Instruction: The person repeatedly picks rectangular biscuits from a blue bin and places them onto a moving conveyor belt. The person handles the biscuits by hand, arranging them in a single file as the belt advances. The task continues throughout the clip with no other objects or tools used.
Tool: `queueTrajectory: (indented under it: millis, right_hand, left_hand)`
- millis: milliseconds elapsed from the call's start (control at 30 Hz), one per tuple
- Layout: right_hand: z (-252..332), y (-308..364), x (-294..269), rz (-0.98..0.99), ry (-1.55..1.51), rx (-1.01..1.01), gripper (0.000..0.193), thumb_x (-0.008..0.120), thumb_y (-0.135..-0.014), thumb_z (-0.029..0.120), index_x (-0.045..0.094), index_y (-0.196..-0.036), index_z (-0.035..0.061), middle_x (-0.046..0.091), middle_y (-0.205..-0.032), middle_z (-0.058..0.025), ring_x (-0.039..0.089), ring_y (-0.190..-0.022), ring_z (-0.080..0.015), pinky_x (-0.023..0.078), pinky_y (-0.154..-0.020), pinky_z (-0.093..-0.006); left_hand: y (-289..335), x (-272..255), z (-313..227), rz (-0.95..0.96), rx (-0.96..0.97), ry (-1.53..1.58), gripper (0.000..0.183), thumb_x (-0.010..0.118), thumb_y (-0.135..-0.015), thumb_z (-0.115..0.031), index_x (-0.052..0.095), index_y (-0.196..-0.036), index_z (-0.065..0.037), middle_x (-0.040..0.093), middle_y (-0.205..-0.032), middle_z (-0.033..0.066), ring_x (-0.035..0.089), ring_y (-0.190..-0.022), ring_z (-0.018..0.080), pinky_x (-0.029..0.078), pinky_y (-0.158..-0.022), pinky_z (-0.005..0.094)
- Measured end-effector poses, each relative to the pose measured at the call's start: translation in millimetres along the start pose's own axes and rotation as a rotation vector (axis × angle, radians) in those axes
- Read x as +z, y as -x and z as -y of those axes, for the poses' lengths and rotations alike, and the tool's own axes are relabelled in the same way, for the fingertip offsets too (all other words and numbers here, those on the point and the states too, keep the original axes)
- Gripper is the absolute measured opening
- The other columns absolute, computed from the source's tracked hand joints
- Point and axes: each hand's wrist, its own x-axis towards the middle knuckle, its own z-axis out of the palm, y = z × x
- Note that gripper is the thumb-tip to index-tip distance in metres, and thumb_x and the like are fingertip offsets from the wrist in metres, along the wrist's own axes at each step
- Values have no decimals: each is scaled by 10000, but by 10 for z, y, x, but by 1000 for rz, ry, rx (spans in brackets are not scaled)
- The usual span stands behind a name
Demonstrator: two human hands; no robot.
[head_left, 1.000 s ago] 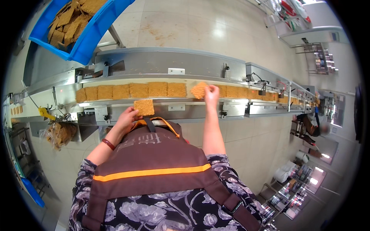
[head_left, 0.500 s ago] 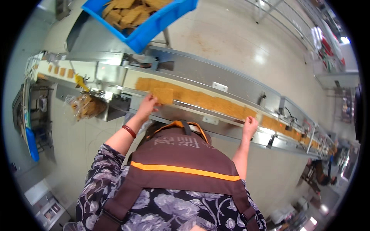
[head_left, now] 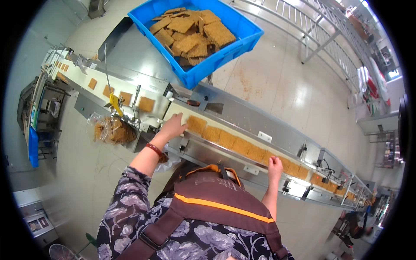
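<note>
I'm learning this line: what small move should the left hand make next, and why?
Perhaps move the left hand toward the nearest loose square: it lies apart, while the hand is beside the left end of the row of squares.

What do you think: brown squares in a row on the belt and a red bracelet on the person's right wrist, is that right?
Not quite: the head view shows the red bracelet on the left wrist. The brown squares do sit in a row on the belt.

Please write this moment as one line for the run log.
Left hand: beside left end of brown-square row | Right hand: at row's near edge | Conveyor: under row | Blue bin: brown pieces inside
</note>
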Motion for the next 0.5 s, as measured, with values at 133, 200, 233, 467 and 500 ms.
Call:
queueTrajectory:
  millis: [133, 200, 233, 467, 500]
  right_hand:
    - [116, 23, 128, 63, -29, 37, 145, 637, -844, 147, 648, -899, 14, 643, -838, -142, 634, -772, -266, 504, -708, -365]
    - [221, 22, 193, 79, 0, 0, 161, 631, -856, 151, 651, -920, 5, 651, -838, -136, 635, -763, -235, 502, -710, -342]
    - [287, 9, 227, 91, 16, -24, 169, 628, -862, 153, 653, -930, 1, 654, -839, -133, 635, -759, -220, 501, -711, -330]
    - [590, 56, 269, 126, 43, -112, 150, 640, -851, 138, 649, -916, 3, 649, -845, -133, 641, -754, -240, 508, -696, -333]
    - [552, 88, 261, 108, 47, -104, 149, 646, -847, 138, 646, -913, 4, 650, -845, -136, 642, -757, -248, 510, -701, -335]
  left_hand:
    - [-228, -1162, -524, 609, 109, 740, 460, 596, -906, -360, 569, -1221, -25, 661, -1065, 121, 635, -950, 179, 535, -705, 314]
    - [-468, -1692, -662, 435, 209, 951, 383, 574, -929, -295, 576, -1208, -32, 653, -1071, 85, 632, -927, 123, 527, -639, 268]
    - [-714, -1837, -648, 276, 212, 1022, 368, 571, -932, -279, 572, -1208, -35, 649, -1055, 83, 626, -934, 119, 528, -665, 266]
    - [-2940, -1983, -270, -226, -31, -73, 743, 670, -764, -402, 452, -1326, 32, 530, -1283, 267, 542, -1165, 363, 461, -945, 364]
    - [-3043, -1981, -313, -62, -62, -116, 733, 692, -716, -441, 539, -1240, 49, 581, -1205, 268, 577, -1114, 354, 481, -912, 373]
